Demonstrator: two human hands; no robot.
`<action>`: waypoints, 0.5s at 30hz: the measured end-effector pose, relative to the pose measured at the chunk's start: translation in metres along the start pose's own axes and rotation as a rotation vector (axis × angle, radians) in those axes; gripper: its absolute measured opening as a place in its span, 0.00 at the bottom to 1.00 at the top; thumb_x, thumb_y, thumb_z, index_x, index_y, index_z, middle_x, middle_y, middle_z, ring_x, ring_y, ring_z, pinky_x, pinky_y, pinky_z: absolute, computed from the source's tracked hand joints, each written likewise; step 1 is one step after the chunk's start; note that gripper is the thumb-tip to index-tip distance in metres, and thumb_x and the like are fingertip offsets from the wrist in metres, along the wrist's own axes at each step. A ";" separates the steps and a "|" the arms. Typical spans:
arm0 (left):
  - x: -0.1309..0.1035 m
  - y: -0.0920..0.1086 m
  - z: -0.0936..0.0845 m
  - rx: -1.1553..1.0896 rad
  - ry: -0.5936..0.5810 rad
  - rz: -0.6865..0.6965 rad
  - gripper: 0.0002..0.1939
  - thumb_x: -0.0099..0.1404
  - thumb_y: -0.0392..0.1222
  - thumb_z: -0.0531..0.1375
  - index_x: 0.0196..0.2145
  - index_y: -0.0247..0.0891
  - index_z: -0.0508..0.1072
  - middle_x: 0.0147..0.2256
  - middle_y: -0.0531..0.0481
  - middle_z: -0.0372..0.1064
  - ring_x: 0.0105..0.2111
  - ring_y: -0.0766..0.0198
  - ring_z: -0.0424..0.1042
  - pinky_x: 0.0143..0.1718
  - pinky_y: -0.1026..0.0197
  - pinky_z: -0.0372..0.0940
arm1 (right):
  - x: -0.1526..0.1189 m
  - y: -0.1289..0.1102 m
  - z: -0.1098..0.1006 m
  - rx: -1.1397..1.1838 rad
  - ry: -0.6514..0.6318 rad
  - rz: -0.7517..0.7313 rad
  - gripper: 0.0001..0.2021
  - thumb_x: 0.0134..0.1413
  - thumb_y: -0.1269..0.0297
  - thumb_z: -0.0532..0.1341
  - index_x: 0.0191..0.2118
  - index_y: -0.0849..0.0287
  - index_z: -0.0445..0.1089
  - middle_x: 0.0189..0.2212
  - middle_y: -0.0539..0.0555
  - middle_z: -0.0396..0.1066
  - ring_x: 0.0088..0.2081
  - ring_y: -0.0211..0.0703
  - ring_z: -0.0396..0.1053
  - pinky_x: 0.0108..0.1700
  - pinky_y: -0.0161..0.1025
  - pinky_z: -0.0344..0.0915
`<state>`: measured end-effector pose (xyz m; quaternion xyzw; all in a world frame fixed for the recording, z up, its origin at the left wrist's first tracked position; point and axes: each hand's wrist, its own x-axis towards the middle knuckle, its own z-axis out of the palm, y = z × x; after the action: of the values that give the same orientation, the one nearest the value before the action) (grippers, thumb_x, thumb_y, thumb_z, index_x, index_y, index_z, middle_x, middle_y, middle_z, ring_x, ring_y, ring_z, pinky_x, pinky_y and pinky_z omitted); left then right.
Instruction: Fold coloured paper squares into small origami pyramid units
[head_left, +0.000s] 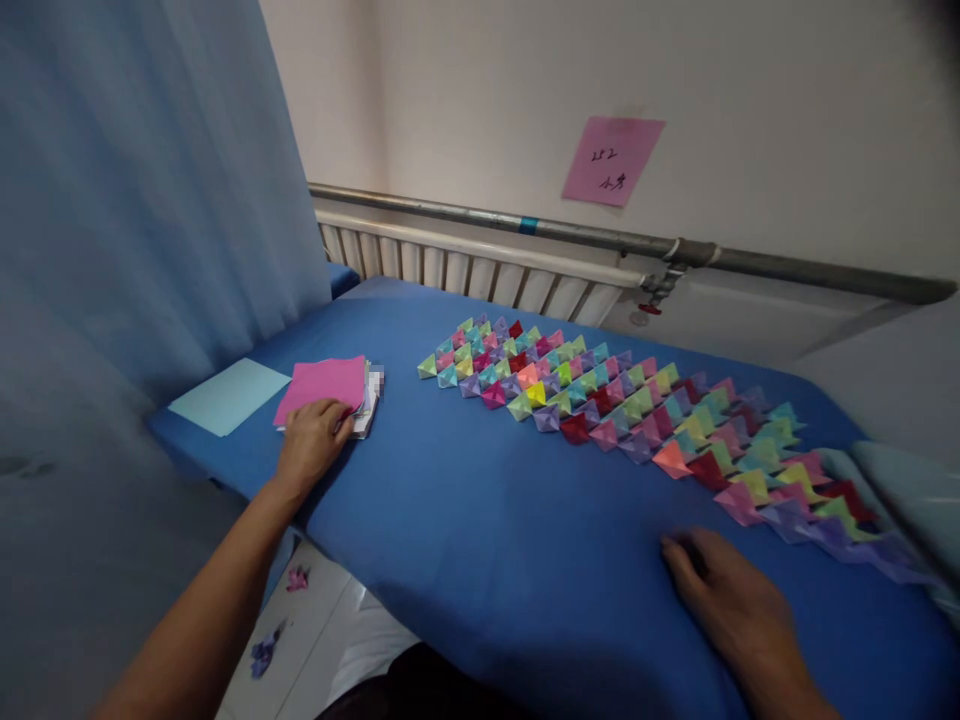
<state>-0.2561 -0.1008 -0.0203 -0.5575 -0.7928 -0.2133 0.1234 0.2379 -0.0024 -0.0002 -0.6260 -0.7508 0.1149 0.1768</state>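
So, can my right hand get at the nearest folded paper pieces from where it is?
Probably yes: your right hand looks close to the near edge of the folded paper pieces, with only flat blue sheet visible between.

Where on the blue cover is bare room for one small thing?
Widest: the blue cover between left hand and right hand, nearer than the folded papers. A narrower gap separates the pink-topped pile from those papers. Crowded: the right part towards the wall, under their tight rows.

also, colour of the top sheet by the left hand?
Bright pink; the top sheet shows in the head view.
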 end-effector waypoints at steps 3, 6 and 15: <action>0.001 0.002 0.001 -0.040 0.005 -0.037 0.15 0.67 0.46 0.52 0.39 0.41 0.78 0.44 0.42 0.78 0.47 0.49 0.72 0.49 0.49 0.61 | 0.000 0.000 0.000 -0.010 0.006 0.007 0.16 0.47 0.47 0.49 0.26 0.52 0.66 0.25 0.56 0.73 0.27 0.51 0.71 0.29 0.45 0.66; 0.003 0.003 0.002 -0.100 0.017 -0.089 0.16 0.67 0.46 0.51 0.36 0.40 0.78 0.40 0.41 0.78 0.44 0.49 0.72 0.48 0.49 0.61 | 0.000 0.001 0.000 -0.011 0.013 -0.013 0.15 0.48 0.48 0.50 0.25 0.51 0.66 0.24 0.54 0.73 0.26 0.50 0.70 0.28 0.43 0.66; 0.004 0.002 -0.005 -0.383 0.092 -0.342 0.16 0.62 0.53 0.56 0.32 0.39 0.76 0.30 0.50 0.75 0.30 0.60 0.72 0.31 0.62 0.62 | 0.000 0.002 0.000 -0.015 -0.013 0.052 0.16 0.47 0.47 0.51 0.27 0.52 0.67 0.28 0.55 0.74 0.28 0.50 0.72 0.30 0.44 0.67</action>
<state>-0.2560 -0.0992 -0.0136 -0.4185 -0.8142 -0.4021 0.0137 0.2394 -0.0017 -0.0003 -0.6460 -0.7362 0.1179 0.1639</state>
